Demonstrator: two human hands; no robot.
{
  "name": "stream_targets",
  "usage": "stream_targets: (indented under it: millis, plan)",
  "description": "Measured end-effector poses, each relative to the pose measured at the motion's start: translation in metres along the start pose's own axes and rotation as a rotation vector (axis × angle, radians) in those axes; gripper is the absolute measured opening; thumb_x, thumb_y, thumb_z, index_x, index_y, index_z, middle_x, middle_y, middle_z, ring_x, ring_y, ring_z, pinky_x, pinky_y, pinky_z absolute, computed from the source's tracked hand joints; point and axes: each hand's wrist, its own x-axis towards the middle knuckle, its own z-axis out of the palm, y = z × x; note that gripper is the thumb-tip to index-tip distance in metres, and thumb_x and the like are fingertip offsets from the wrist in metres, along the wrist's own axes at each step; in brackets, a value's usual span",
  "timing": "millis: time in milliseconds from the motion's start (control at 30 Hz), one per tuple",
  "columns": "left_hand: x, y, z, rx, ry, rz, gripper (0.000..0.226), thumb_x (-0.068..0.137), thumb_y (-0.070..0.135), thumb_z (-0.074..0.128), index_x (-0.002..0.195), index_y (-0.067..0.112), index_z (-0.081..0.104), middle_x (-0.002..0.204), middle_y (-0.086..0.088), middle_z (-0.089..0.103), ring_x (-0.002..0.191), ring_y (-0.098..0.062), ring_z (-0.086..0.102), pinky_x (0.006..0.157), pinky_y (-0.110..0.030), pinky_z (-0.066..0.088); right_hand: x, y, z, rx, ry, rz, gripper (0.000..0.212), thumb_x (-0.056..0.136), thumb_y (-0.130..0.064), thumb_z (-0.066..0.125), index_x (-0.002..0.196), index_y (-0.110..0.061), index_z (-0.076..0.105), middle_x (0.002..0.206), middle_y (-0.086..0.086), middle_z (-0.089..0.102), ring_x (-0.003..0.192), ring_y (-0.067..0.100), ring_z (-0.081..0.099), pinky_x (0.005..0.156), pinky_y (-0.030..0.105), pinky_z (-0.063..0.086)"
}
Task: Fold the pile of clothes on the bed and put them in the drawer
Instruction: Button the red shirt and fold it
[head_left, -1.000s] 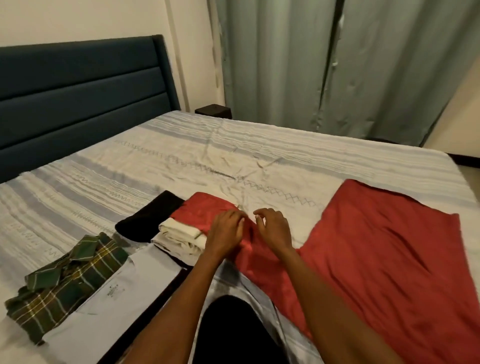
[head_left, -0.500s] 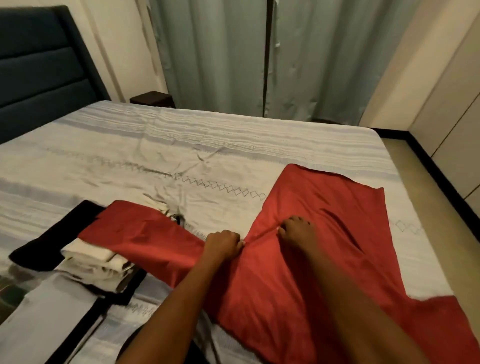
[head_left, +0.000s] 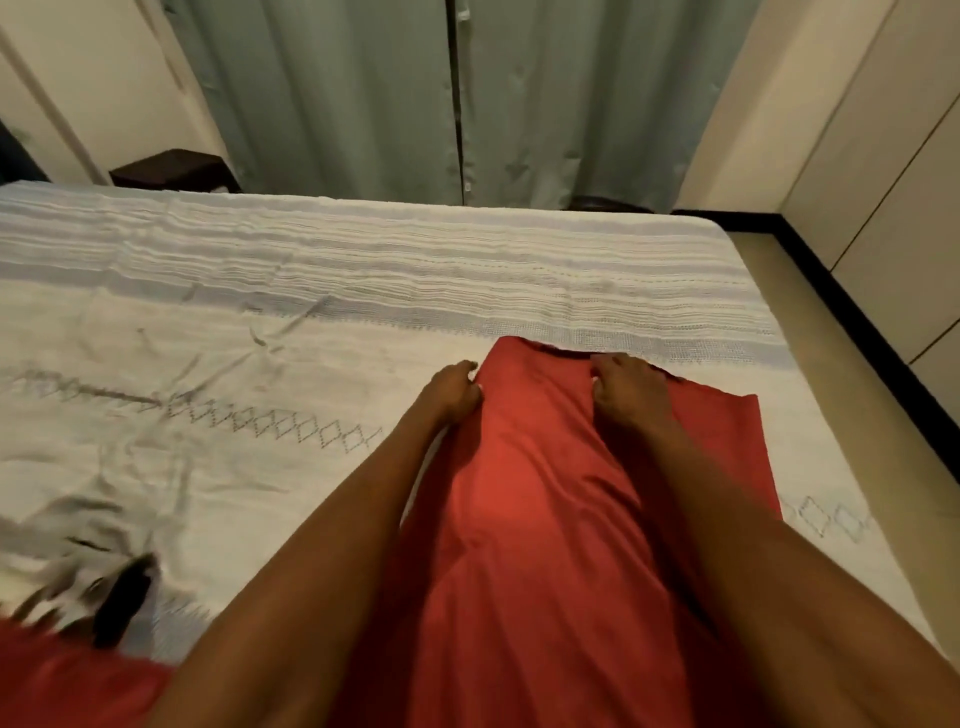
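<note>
Head view: left hand (head_left: 453, 391) and right hand (head_left: 623, 392) each pinch the red garment (head_left: 535, 519) on the bed (head_left: 311, 291); uneven pull risks a skewed fold.

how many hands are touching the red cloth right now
2. The left hand grips the red cloth at its left edge near the far end; the right hand is on top of it near the far right corner, though whether it pinches the fabric cannot be told.
</note>
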Motion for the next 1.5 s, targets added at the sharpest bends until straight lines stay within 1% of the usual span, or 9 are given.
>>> stream_targets:
  millis: [200,300,400,567,800,967,1067,1200,1500]
  plan:
    - [0.085,0.048,0.014,0.032,-0.052,-0.087,0.073,0.090,0.027,0.066,0.154,0.024,0.031,0.155,-0.027,0.021,0.139,-0.042,0.035,0.112,-0.047,0.037,0.013,0.092,0.008,-0.098,0.017,0.145,0.042,0.100,-0.033,0.043,0.138,-0.019,0.049,0.140,0.013,0.049,0.129,0.035,0.044,0.110,0.055,0.027]
    - [0.105,0.050,0.013,0.261,-0.001,-0.055,0.028,0.080,0.038,0.070,0.103,0.022,0.067,0.127,-0.019,0.050,0.120,-0.037,0.049,0.099,-0.045,0.046,0.004,0.122,0.005,-0.193,0.137,0.161,0.029,0.096,-0.034,0.048,0.114,-0.016,0.061,0.118,0.013,0.059,0.111,0.035,0.052,0.097,0.051,0.037]
    - [0.099,0.046,0.008,0.008,0.049,0.130,0.025,0.082,0.033,0.069,0.065,0.020,0.056,0.078,-0.003,0.058,0.079,-0.023,0.056,0.066,-0.029,0.043,-0.003,0.138,-0.003,-0.202,0.180,0.127,0.026,0.100,-0.034,0.043,0.106,-0.013,0.056,0.105,0.013,0.064,0.098,0.036,0.057,0.083,0.047,0.042]
    - [0.077,0.044,-0.009,-0.498,-0.061,0.249,0.026,0.087,0.033,0.074,0.073,0.015,0.060,0.066,0.006,0.053,0.062,-0.009,0.048,0.058,-0.026,0.034,-0.012,0.149,-0.027,-0.055,0.313,0.100,0.024,0.106,-0.041,0.039,0.111,-0.019,0.048,0.077,0.010,0.068,0.069,0.038,0.065,0.058,0.036,0.036]
    - [0.078,0.036,-0.046,0.059,-0.308,0.049,0.075,0.062,0.076,0.075,0.083,0.003,0.073,0.074,-0.006,0.063,0.068,-0.017,0.056,0.065,-0.028,0.044,-0.011,0.169,-0.041,-0.100,0.380,0.050,0.023,0.103,-0.047,0.045,0.109,-0.027,0.053,0.081,0.004,0.072,0.071,0.034,0.068,0.060,0.036,0.041]
    - [0.078,0.016,-0.065,0.054,-0.443,-0.046,0.058,0.061,0.047,0.088,0.099,0.007,0.069,0.090,-0.008,0.069,0.078,-0.016,0.064,0.071,-0.032,0.054,-0.007,0.179,-0.033,-0.106,0.335,0.075,0.026,0.102,-0.049,0.043,0.109,-0.026,0.054,0.083,0.006,0.072,0.073,0.035,0.068,0.060,0.036,0.041]
    - [0.080,0.014,-0.059,-0.285,-0.199,0.017,0.011,0.092,0.014,0.069,0.093,0.014,0.058,0.082,-0.009,0.062,0.060,-0.013,0.059,0.054,-0.026,0.051,-0.005,0.179,-0.031,-0.090,0.384,0.080,0.024,0.102,-0.047,0.045,0.108,-0.026,0.055,0.080,0.006,0.072,0.070,0.035,0.068,0.059,0.035,0.040]
    - [0.083,0.003,-0.025,-0.070,0.352,0.024,0.032,0.096,0.036,0.063,0.114,0.012,0.052,0.102,-0.017,0.064,0.090,-0.030,0.060,0.071,-0.034,0.043,0.002,0.172,-0.022,-0.094,0.302,0.122,0.030,0.101,-0.051,0.042,0.109,-0.026,0.056,0.099,0.006,0.071,0.089,0.034,0.067,0.073,0.041,0.045]
    - [0.054,0.002,0.009,0.208,0.336,-0.312,0.046,0.101,0.041,0.038,0.129,0.005,0.046,0.131,-0.023,0.057,0.120,-0.041,0.055,0.098,-0.045,0.041,-0.042,0.181,-0.035,0.224,0.189,0.577,0.057,0.093,-0.053,0.047,0.134,-0.015,0.038,0.116,0.021,0.065,0.105,0.042,0.061,0.090,0.047,0.048]
